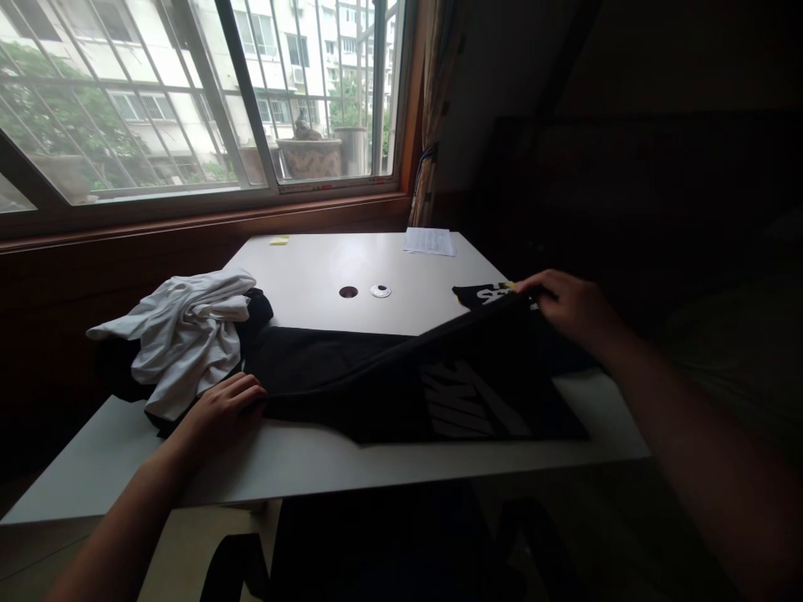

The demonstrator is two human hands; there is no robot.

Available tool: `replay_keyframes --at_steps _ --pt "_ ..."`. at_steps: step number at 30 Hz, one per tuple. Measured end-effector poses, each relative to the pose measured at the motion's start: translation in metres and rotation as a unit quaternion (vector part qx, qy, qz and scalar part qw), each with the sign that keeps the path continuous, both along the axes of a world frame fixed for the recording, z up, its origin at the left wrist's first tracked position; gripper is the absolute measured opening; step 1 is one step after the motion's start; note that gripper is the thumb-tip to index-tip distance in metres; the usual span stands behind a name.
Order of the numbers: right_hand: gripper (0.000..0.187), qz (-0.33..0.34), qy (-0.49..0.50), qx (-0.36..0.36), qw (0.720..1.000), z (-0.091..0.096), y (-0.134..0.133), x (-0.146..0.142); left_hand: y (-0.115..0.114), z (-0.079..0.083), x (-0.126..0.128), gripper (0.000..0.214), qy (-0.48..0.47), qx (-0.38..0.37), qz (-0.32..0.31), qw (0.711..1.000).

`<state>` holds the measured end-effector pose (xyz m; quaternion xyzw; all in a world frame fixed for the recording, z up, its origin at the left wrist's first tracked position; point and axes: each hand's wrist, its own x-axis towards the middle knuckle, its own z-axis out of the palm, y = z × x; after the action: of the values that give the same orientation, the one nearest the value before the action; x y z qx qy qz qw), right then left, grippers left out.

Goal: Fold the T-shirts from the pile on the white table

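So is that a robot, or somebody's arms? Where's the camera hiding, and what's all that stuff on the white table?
No robot here! Those are a person's two bare arms. The camera is worn on that person's head, so you look forward and down, almost as they do.

On the white table, by the window, lies a black garment with big grey Nike lettering. The right hand pinches its edge and lifts it off the table. The left hand is at its other end; I can't tell whether it grips or just presses.

Beside the left hand is a crumpled white garment, heaped on something black. Farther back are printed paper and a round hole in the tabletop.
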<state>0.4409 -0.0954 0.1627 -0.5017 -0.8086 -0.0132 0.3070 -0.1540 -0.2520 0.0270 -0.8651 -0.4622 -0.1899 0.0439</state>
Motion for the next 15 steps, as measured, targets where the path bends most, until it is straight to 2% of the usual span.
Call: replay_keyframes --at_steps 3,4,6,8,11,13,15 --pt "0.024 0.028 0.008 0.106 0.994 0.022 -0.005 -0.015 -0.001 -0.003 -0.002 0.011 0.004 0.011 -0.001 1.0" --pt "0.023 0.033 0.003 0.123 0.992 0.023 -0.01 -0.013 -0.001 -0.004 -0.002 0.011 0.004 0.016 -0.002 1.0" --pt "0.023 0.038 -0.019 0.129 0.991 0.014 -0.022 0.0 -0.002 -0.004 -0.002 0.01 0.007 0.024 -0.006 1.0" --pt "0.022 0.04 -0.045 0.108 0.992 -0.009 -0.036 0.022 -0.002 -0.002 -0.002 0.009 0.008 0.028 -0.017 0.999" --pt "0.018 0.03 -0.049 0.07 0.996 -0.054 -0.06 0.055 -0.002 0.001 -0.002 0.01 0.009 0.028 -0.031 0.999" --pt "0.017 0.013 -0.025 0.034 0.999 -0.081 -0.077 0.069 -0.001 0.003 -0.003 0.012 0.011 0.03 -0.036 0.999" --pt "0.017 -0.003 -0.007 0.009 1.0 -0.1 -0.095 0.075 0.0 0.003 -0.006 0.012 0.016 0.037 -0.039 0.998"
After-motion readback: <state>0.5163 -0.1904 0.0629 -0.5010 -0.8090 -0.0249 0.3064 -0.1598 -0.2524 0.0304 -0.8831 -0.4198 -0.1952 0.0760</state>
